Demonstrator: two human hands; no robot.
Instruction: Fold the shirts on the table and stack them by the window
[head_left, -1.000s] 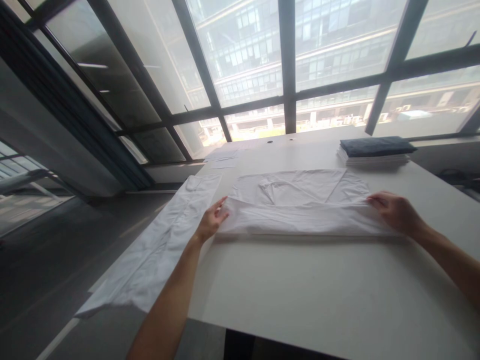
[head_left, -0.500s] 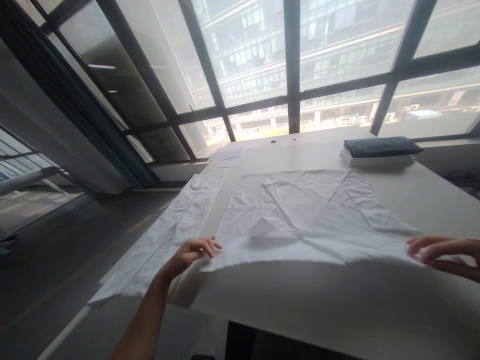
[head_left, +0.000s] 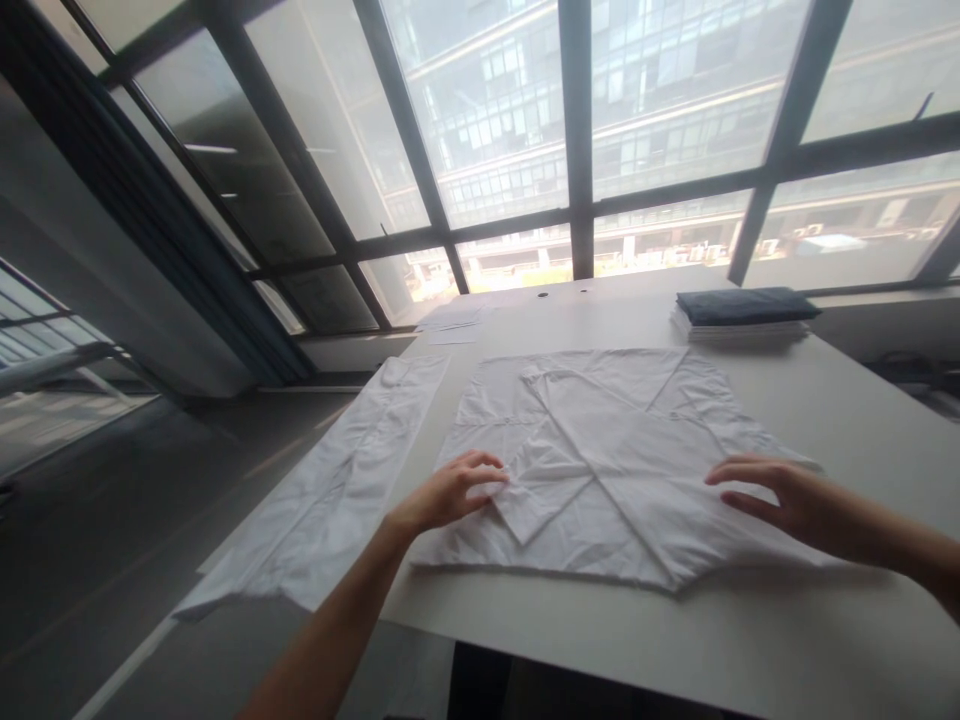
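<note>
A white wrap-front garment [head_left: 622, 440] lies spread on the table, its front panels crossing and its lower edge slightly rumpled. Over its left part is my left hand [head_left: 461, 487], fingers loosely bent and apart, near a folded white flap [head_left: 536, 500]. My right hand [head_left: 780, 490] hovers at or just above the cloth on the right, thumb and fingers spread with nothing between them. I cannot tell whether the fingertips touch the fabric. A second white cloth garment [head_left: 337, 480] lies lengthwise along the table's left edge, partly behind my left forearm.
The white table [head_left: 600, 625] reaches back to large framed windows. At its far right sits a stack of folded cloth [head_left: 742, 315], dark blue on top and white below. Papers [head_left: 454, 320] lie at the far left. Dark floor [head_left: 150, 500] shows on the left.
Both hands have let go of the garment's lower corners and moved inward over it. The lower edge, raised before, now lies down on the table.
</note>
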